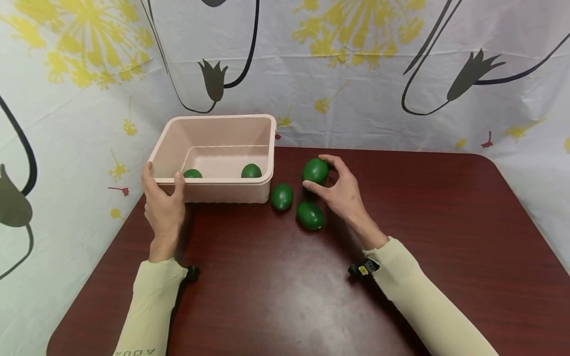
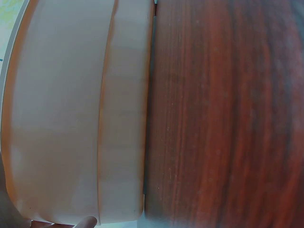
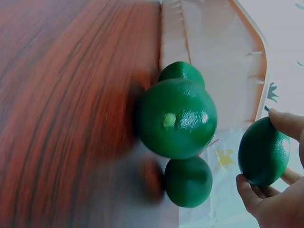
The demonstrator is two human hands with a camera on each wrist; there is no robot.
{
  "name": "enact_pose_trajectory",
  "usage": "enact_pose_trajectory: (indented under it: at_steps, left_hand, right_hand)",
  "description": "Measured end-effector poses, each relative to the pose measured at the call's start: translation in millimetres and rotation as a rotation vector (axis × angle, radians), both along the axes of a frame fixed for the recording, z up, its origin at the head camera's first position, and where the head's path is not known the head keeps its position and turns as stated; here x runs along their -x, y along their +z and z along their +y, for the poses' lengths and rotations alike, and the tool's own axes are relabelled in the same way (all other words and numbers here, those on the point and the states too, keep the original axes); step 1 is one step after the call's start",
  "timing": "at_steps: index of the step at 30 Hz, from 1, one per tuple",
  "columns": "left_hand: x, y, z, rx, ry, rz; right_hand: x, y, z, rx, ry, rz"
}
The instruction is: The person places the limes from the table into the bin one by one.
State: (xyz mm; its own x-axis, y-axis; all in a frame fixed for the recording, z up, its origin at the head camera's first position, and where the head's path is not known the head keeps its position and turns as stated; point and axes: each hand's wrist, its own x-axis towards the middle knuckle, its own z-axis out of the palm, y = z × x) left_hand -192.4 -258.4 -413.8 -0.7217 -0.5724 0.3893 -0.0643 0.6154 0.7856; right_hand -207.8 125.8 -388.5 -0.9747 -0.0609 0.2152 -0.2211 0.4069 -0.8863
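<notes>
Right hand: I recorded the right hand (image 1: 343,190) pinching a held green fruit (image 1: 314,171) between thumb and fingers, clear of the table (image 1: 267,287) and to the right of the pale pink bin (image 1: 222,193).

Left hand: I noted the left hand (image 1: 165,210) clamped at the bin's near left corner, its thumb over the front rim and its fingers around the side.

Completed: two fruits, the left inner fruit (image 1: 193,173) and the right inner fruit (image 1: 251,171), showed inside the bin, well apart from each other. The front wall hid part of the floor, so I could not certify that there were no more.

Outstanding: besides the held one, I counted three on the table. The nearest-bin fruit (image 1: 282,197) sat just beside the bin's right end, and the front fruit (image 1: 310,215) lay near it. The third loose fruit (image 3: 189,183) I found only in the right wrist view.

Assessment: I judged the loading to be about one third done, with two visible inside and four outside.
</notes>
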Motion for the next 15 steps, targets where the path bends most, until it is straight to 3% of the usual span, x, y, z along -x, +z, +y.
enact_pose_trajectory:
  at_steps: [15]
  left_hand:
    - [-0.6, 0.3, -0.3, 0.001, -0.004, 0.001]
  right_hand:
    - [-1.1, 9.6, -15.5, 0.043, 0.039, 0.054]
